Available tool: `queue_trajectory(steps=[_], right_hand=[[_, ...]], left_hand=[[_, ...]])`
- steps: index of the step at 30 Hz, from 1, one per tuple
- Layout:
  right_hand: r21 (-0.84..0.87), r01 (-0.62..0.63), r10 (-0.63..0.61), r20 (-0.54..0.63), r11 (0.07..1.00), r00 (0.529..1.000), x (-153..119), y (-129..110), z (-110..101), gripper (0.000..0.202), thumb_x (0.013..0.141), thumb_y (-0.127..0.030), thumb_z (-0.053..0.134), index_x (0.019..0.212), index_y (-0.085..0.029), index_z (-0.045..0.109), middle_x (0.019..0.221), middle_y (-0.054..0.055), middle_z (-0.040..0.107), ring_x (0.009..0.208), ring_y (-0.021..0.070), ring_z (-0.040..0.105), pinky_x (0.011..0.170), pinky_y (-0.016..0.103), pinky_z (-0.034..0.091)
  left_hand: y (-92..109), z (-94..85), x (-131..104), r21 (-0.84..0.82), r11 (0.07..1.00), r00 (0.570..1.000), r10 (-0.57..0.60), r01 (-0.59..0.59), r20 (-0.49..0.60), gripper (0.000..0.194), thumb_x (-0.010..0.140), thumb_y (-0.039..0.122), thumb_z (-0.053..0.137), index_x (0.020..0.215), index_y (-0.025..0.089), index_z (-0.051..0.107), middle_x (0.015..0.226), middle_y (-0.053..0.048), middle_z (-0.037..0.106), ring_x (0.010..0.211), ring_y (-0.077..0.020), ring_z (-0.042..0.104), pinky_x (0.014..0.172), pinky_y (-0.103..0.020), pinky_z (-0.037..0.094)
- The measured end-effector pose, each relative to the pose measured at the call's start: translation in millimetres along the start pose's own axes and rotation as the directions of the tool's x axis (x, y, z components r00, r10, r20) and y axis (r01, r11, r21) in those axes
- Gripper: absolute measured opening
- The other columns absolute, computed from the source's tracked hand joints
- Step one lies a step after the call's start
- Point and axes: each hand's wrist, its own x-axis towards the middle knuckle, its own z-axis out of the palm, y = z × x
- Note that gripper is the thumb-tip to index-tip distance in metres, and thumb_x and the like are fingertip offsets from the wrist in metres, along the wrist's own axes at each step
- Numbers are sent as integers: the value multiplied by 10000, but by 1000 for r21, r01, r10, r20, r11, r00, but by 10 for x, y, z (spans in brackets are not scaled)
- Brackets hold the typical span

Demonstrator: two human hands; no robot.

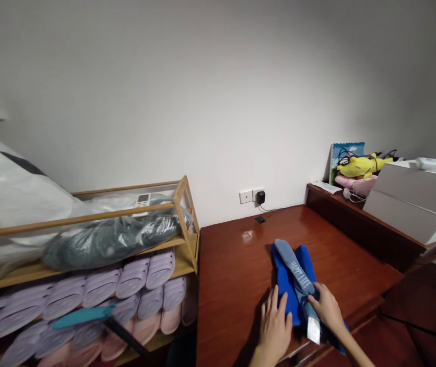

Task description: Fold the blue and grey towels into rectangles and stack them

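A bright blue cloth [284, 303] lies on the reddish-brown tabletop [229, 285]. Folded into a narrow strip on top of it is a grey-blue fabric piece [292, 262] with "HAPPY LIFE" lettering and a white label at its near end. My left hand [275, 326] rests at the left edge of the blue cloth, fingers spread. On the right, my right hand [327, 306] pinches the side of the grey-blue fabric between thumb and fingers.
To the left, a wooden rack [187, 244] holds plastic-wrapped items and rows of slippers [133, 278]. A raised ledge [363, 219] at right bears a yellow plush toy [359, 166] and white boxes [416, 199]. A black plug [260, 197] sits in the wall socket.
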Motion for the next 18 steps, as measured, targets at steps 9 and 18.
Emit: queue_trajectory(steps=[9,18], right_hand=[[-33,-56,52,-104,998,993,1017,388,-351,383,808,-340,412,1033,-139,647,964,137,696,894,266,651,729,316,487],[-138,290,-312,-181,947,933,1152,-73,-36,423,852,-431,404,1195,-244,566,1383,95,461,1258,291,410,1003,465,320]], left_hand=[[-92,-32,-77,8,981,979,-192,192,73,442,843,364,446,1277,303,505,1357,-77,495,1289,-253,373,1100,-503,148],[-871,-101,-449,259,917,948,-319,303,20,434,712,225,541,1120,348,624,1361,-37,505,1254,-289,443,1031,-519,298]])
